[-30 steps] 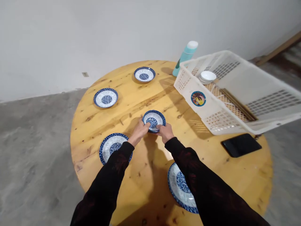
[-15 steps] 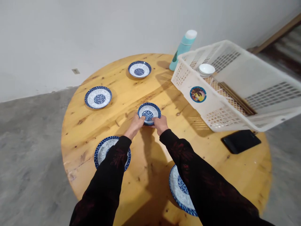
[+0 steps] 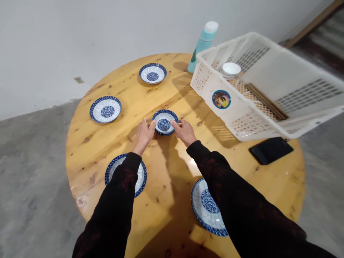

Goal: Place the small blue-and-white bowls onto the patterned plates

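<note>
A short stack of small blue-and-white plates (image 3: 164,125) rests near the middle of the round wooden table. My left hand (image 3: 145,133) is at the stack's left side, its thumb close to the rim and its fingers apart. On the right, my right hand (image 3: 185,132) has its thumb tip over the rim, with the other fingers spread off the stack. Neither hand is wrapped around the plates. Larger matching plates lie around: one at the back (image 3: 152,73), one at the left (image 3: 105,109), and two partly covered by my sleeves, a near-left plate (image 3: 140,179) and a near-right plate (image 3: 204,208).
A white plastic basket (image 3: 236,120) stands at the right, holding white bowls (image 3: 230,69) and a bundle of chopsticks (image 3: 266,101). Behind its left corner is a turquoise bottle (image 3: 201,48). A black phone (image 3: 271,150) lies in front of the basket on the table (image 3: 88,157).
Both hands have loosened and drawn outward from the small plates, which they gripped before. The stack now sits on the table. The whole view has shifted slightly.
</note>
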`<state>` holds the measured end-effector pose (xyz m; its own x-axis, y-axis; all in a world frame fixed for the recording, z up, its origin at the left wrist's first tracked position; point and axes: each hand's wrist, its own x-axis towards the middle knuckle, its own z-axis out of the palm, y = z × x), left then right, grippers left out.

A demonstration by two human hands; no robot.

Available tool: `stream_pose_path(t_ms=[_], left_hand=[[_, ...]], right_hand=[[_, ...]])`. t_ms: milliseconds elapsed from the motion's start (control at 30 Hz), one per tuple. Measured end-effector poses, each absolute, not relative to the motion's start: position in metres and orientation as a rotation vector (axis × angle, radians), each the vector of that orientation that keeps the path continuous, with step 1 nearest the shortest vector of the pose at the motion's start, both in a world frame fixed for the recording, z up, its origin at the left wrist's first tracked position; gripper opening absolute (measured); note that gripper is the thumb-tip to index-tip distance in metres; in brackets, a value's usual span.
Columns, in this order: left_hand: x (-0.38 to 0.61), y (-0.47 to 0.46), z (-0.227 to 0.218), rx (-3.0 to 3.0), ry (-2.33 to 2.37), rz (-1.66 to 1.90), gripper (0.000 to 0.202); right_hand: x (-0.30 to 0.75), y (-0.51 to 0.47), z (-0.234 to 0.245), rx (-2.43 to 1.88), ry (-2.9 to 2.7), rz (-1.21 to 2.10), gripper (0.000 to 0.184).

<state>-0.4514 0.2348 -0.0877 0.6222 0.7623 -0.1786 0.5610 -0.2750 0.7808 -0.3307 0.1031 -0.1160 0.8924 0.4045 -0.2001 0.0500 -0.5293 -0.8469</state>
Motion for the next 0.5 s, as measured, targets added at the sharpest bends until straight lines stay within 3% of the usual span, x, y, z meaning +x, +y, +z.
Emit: stream_pose_path(t_ms=[67,167,500], left_hand=[[-0.452,0.237,-0.076,2.138,1.105,0.230,0.037],[-0.448,0.237,-0.064,2.314,1.093,0.150,0.028],[-0.437,0.228,-0.046,2.472,1.120,0.219,0.028]], right_hand=[[-0.328,0.097,-0.110,-2.239,-0.427,0.310,0.047],[-0.329,0.095,-0.101,-2.382,-0.546,0.239,0.035],[-0.333,0.102,-0.091,-2.430,-0.603,0.146,0.011]])
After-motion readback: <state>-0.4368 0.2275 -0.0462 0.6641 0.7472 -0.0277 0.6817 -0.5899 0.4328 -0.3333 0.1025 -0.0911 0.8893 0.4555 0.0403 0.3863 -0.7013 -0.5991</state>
